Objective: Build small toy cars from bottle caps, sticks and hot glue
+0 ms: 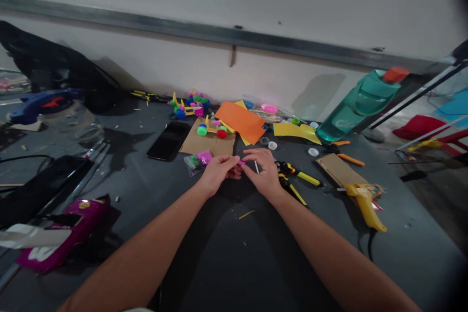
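Observation:
My left hand and my right hand meet over the middle of the table. Between their fingertips they pinch a small magenta piece; most of it is hidden, so its kind cannot be told. A thin white stick shows by my right fingers; whether it is held is unclear. Beside my left hand lies a clear plastic bag with green and purple bits. Beyond it, a small toy car with green and red wheels stands on a piece of cardboard. Black and yellow pliers lie right of my right hand.
Left are a black phone and a magenta tape dispenser-like object. Orange paper lies at the back. On the right stand a green bottle and a yellow glue gun with a cord. The wall bounds the table's back.

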Motion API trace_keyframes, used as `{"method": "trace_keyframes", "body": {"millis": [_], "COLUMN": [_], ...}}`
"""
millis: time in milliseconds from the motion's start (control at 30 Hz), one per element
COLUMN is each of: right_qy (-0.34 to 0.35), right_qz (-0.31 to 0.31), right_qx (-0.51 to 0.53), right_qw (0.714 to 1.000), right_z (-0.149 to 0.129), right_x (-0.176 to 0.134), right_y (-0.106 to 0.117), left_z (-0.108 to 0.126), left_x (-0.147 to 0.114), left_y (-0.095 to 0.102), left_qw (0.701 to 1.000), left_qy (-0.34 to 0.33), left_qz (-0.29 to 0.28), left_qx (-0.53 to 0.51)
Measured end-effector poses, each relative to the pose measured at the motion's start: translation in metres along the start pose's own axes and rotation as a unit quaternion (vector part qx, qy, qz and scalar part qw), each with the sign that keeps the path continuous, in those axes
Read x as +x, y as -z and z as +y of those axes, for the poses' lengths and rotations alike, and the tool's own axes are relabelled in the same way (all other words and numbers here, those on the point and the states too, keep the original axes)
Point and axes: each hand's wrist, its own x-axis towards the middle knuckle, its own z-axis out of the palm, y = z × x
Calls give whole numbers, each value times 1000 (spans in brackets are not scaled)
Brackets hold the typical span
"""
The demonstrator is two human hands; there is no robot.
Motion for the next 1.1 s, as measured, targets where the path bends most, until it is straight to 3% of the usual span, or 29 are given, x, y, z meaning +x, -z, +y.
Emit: {"method": "trace_keyframes", "body": {"millis": [233, 1100], "right_qy": [-3, -12], "right_qz": [-25, -7], "right_qx": [-6, 16], "right_qw": [1000, 1000], "right_z": [0, 2], "right_x": [0, 0], "right_y": [0, 0], "left_z": [1, 1], "left_x": [-1, 0], "left_y": [1, 2], "left_qw": [1000, 999], "left_qy": [-6, 13], "left_qz": [-22, -12], "left_qx": [-11, -38]}}
